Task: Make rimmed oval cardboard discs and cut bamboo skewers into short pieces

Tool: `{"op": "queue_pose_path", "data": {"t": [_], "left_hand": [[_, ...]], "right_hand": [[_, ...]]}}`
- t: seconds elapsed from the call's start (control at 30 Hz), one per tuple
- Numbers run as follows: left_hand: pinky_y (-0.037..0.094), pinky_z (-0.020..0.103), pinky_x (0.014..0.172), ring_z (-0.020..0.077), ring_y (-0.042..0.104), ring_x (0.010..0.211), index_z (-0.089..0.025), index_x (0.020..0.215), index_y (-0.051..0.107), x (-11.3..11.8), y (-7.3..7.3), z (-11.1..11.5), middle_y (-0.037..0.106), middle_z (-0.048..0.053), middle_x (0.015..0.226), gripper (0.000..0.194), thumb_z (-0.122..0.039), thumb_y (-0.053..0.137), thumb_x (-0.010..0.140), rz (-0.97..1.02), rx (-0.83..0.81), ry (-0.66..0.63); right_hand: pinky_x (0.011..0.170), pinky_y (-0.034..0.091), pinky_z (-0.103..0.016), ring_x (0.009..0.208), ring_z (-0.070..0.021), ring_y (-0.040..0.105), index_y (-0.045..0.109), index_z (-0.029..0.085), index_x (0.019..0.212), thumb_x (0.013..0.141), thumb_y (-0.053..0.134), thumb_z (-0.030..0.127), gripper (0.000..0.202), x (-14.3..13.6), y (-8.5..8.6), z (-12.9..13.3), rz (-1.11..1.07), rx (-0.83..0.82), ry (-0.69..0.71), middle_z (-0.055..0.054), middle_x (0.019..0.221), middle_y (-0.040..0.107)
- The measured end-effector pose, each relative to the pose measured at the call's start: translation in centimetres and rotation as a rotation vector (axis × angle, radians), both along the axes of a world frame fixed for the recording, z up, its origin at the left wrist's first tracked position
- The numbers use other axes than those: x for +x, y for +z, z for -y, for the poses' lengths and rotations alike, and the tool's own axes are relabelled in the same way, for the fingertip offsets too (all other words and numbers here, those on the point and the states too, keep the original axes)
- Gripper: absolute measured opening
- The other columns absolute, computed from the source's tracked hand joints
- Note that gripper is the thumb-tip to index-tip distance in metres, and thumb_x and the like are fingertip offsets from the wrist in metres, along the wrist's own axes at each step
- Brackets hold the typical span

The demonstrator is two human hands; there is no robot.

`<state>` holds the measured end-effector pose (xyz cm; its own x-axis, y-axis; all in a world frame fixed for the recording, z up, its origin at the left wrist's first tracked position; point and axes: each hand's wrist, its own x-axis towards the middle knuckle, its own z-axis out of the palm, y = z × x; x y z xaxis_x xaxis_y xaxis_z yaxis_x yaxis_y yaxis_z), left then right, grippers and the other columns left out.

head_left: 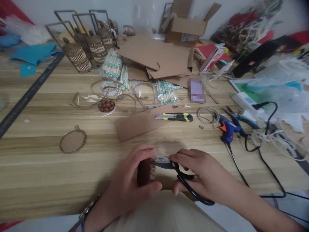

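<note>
My left hand (135, 180) is wrapped round a short dark brown cylinder (143, 172) with a ruffled, corrugated-cardboard edge on its right side. In my right hand (198, 167) is a pair of black-handled scissors (177, 167). Their blades point left and meet the cylinder's ruffled edge near my left fingertips; whether the blades are apart is hard to make out. Both hands are at the table's front edge, above my lap. Beyond them a yellow-and-black utility knife (177, 117) rests on a cardboard strip (135, 125). To the left lies a cardboard disc (72, 141) with a ruffled rim.
A blue glue gun (228, 129), pliers (245, 120) and a tape roll (208, 115) lie at right, with black cables running to the front. A bowl of brown balls (106, 105), packed sticks (112, 64), cardboard sheets (154, 54) and several small lanterns (77, 56) stand further back.
</note>
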<state>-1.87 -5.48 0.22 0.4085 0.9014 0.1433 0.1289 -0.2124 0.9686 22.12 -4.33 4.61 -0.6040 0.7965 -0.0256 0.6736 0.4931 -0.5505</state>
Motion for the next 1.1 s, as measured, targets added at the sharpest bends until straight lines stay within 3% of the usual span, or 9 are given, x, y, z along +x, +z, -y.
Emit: {"op": "queue_pose_path", "data": {"t": [0.43,0.63,0.93,1.1], "left_hand": [[0.042,0.045,0.110,0.0273,0.055,0.130,-0.032,0.127,0.055,-0.02,0.01,0.14,0.057,0.007,0.139,0.048,-0.032,0.075,0.083,-0.011,-0.060,-0.014],[0.042,0.045,0.110,0.0274,0.055,0.130,-0.031,0.125,0.056,0.01,-0.02,0.24,0.058,0.007,0.137,0.048,-0.028,0.076,0.081,-0.008,-0.102,-0.009],[0.044,0.043,0.108,0.0282,0.054,0.130,-0.029,0.123,0.059,0.05,0.10,0.23,0.059,0.007,0.137,0.047,-0.028,0.075,0.079,-0.023,-0.147,-0.024],[0.047,0.045,0.104,0.0311,0.057,0.126,-0.031,0.133,0.053,-0.06,-0.21,0.49,0.059,0.008,0.139,0.063,-0.035,0.079,0.076,-0.032,-0.267,0.006]], "right_hand": [[0.056,0.034,-0.030,0.056,-0.0164,0.060,0.069,0.016,0.098,0.102,0.035,0.060,0.056,-0.06,-0.25,0.24,0.079,0.289,0.030,-0.004,0.068,0.069],[0.055,0.034,-0.031,0.053,-0.0155,0.059,0.069,0.016,0.095,0.107,0.025,0.048,0.056,0.13,0.11,0.15,0.093,0.324,0.066,-0.004,0.065,0.067],[0.054,0.036,-0.031,0.051,-0.0152,0.058,0.069,0.016,0.092,0.108,0.020,0.049,0.061,0.36,0.22,0.10,0.101,0.348,0.078,-0.003,0.062,0.067],[0.055,0.036,-0.030,0.052,-0.0154,0.058,0.069,0.017,0.092,0.108,0.019,0.047,0.060,0.51,0.25,0.22,0.111,0.350,0.084,-0.004,0.063,0.066]]}}
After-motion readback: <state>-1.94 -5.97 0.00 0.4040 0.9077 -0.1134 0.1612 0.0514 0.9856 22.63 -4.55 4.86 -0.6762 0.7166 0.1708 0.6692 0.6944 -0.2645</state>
